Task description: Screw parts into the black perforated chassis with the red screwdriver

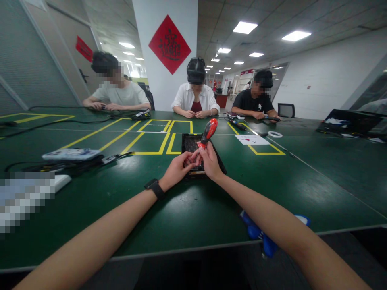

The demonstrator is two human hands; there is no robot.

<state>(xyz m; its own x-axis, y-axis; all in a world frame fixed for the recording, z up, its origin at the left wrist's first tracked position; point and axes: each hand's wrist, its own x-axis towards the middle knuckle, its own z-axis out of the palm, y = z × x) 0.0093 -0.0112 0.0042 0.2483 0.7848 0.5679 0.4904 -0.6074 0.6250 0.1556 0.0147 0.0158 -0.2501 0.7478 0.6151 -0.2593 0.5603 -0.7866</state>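
My right hand (209,161) is closed around a screwdriver with a red and black handle (208,132), whose handle tilts up and away to the right. My left hand (178,169) is pinched at the screwdriver's tip, fingers pressed together; what they hold is too small to make out. Both hands meet over the near end of a flat black device (189,143) lying on the green table (187,209). A black watch (155,188) sits on my left wrist.
Three people sit working at the table's far side. Cables and a flat pale-blue object (71,154) lie at the left. A white paper (251,139) and tape roll (275,134) lie at the right. A blue object (260,235) sits under my right forearm at the near edge.
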